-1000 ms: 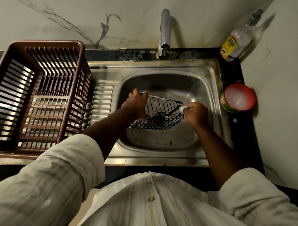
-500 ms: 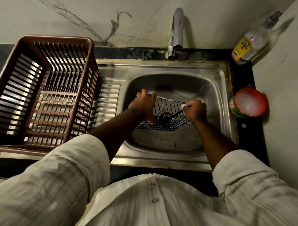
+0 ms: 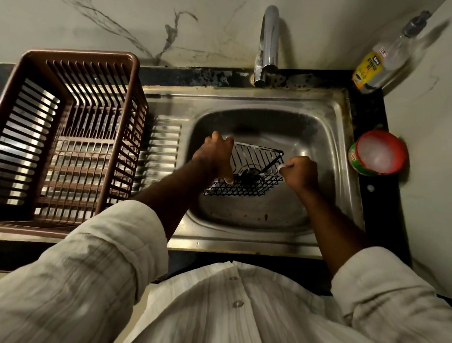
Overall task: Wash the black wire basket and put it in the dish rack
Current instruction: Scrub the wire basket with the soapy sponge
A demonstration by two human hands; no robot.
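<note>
Dish rack [image 3: 79, 54] stands open-topped beside the sink [image 3: 249, 96] — the faucet [image 3: 269, 38] overhangs its back rim.

A dull, stained steel sink [image 3: 333, 119] is seen at the centre, under a glossy chrome tap [image 3: 269, 41]. Matt black wire forms the basket [image 3: 248, 169]; brown plastic, the dish rack [image 3: 66, 135] at left.

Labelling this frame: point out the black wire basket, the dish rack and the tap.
black wire basket [image 3: 244, 190], head view, lower mesh panel
dish rack [image 3: 79, 56], head view, far rim
tap [image 3: 269, 38], head view, curved spout
</note>
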